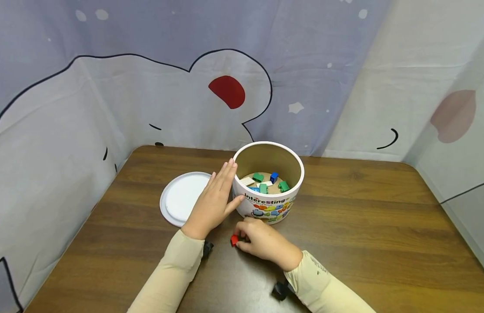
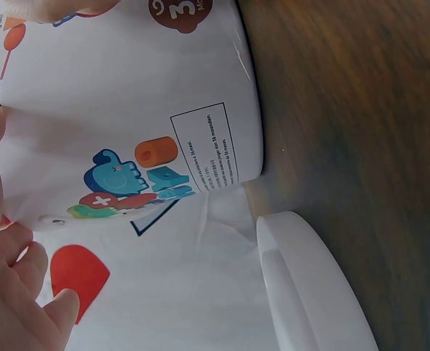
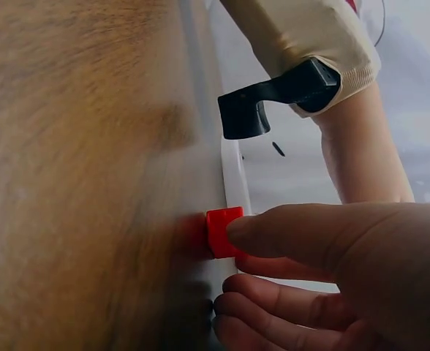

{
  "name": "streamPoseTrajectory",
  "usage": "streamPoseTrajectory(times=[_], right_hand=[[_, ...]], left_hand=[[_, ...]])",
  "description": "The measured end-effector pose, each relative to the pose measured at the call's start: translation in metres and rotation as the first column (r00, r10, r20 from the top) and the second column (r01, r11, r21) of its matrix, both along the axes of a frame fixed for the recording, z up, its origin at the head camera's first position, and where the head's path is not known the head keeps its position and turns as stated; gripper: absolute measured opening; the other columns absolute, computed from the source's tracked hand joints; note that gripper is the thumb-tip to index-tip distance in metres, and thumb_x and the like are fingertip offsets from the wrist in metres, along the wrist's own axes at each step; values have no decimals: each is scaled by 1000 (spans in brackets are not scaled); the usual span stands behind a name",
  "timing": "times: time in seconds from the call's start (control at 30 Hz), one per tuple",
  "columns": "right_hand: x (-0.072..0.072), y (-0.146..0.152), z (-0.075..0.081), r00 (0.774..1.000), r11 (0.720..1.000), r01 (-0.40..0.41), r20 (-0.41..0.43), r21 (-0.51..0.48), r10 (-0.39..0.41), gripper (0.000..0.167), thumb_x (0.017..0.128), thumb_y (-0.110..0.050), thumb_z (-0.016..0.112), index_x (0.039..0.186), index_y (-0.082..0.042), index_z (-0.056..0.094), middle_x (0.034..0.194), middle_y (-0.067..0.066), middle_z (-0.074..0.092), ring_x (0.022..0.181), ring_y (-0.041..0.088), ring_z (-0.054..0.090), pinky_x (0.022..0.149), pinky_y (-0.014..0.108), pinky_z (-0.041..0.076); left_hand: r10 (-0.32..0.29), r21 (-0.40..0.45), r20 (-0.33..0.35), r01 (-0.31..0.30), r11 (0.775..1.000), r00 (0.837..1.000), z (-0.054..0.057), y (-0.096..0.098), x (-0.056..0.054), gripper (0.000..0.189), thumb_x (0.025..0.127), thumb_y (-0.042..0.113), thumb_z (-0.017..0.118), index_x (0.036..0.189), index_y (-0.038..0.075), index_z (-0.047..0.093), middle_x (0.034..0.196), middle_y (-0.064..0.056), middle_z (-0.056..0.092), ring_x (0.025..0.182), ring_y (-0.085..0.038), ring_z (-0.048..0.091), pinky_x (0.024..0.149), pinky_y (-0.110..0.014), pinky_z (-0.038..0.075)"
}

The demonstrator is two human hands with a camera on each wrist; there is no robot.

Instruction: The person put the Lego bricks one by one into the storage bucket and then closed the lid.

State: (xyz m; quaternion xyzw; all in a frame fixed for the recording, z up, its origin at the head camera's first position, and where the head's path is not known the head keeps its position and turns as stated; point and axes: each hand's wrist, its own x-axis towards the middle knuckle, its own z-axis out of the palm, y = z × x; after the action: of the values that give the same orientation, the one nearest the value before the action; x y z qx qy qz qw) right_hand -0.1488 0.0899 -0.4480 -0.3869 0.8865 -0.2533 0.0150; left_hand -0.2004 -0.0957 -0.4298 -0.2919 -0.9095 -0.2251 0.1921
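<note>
A white printed bucket (image 1: 268, 208) stands upright on the table, with several green, blue and white building blocks at its bottom, among them a green block (image 1: 283, 186). My left hand (image 1: 215, 195) lies with straight fingers against the bucket's left side, fingertips at the rim and thumb across the printed wall. In front of the bucket, my right hand (image 1: 261, 240) pinches a small red block (image 3: 222, 232) between thumb and fingers, low over the tabletop. Part of the red block is hidden behind the thumb.
The round white lid (image 1: 183, 198) lies flat on the wooden table (image 1: 363, 234), left of the bucket and partly behind the left hand. A printed cloth (image 1: 179, 100) hangs behind the table. Black wrist mounts (image 1: 280, 290) sit under both sleeves.
</note>
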Motion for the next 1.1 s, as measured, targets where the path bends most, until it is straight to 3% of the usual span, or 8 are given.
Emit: streamPoseTrajectory(times=[0.23, 0.57, 0.87, 1.1], right_hand=[[1, 5, 10, 1000, 998, -8, 11, 67, 7, 15, 85, -11, 80, 85, -9, 66, 81, -1, 57, 69, 5, 48, 63, 19, 44], [8, 15, 43, 1000, 995, 0, -15, 104, 1, 15, 85, -13, 80, 87, -8, 66, 85, 1, 61, 70, 7, 52, 66, 24, 48], [14, 31, 74, 986, 999, 41, -159, -22, -44, 13, 84, -9, 79, 88, -11, 67, 86, -3, 62, 81, 12, 61, 75, 27, 54], [12, 44, 86, 935, 971, 58, -329, -230, -134, 18, 81, -7, 82, 93, -9, 69, 89, 0, 65, 82, 12, 63, 74, 29, 56]], left_hand=[[-5, -2, 3, 5, 1000, 1000, 1, 1, 0, 82, 101, 36, 64, 163, 7, 18, 169, -9, 16, 155, -20, 14, 120, -55, 25], [3, 3, 2, -3, 1000, 1000, 1, 1, 0, 82, 100, 35, 66, 161, 4, 22, 169, -9, 17, 155, -23, 17, 121, -53, 23], [-2, 12, -18, 2, 1000, 1000, 2, 1, -1, 83, 98, 34, 68, 161, 3, 23, 169, -9, 18, 155, -22, 17, 121, -53, 24], [-4, 2, -22, 4, 1000, 1000, 1, 0, -1, 83, 98, 34, 68, 161, 3, 22, 169, -11, 18, 155, -23, 17, 120, -54, 24]])
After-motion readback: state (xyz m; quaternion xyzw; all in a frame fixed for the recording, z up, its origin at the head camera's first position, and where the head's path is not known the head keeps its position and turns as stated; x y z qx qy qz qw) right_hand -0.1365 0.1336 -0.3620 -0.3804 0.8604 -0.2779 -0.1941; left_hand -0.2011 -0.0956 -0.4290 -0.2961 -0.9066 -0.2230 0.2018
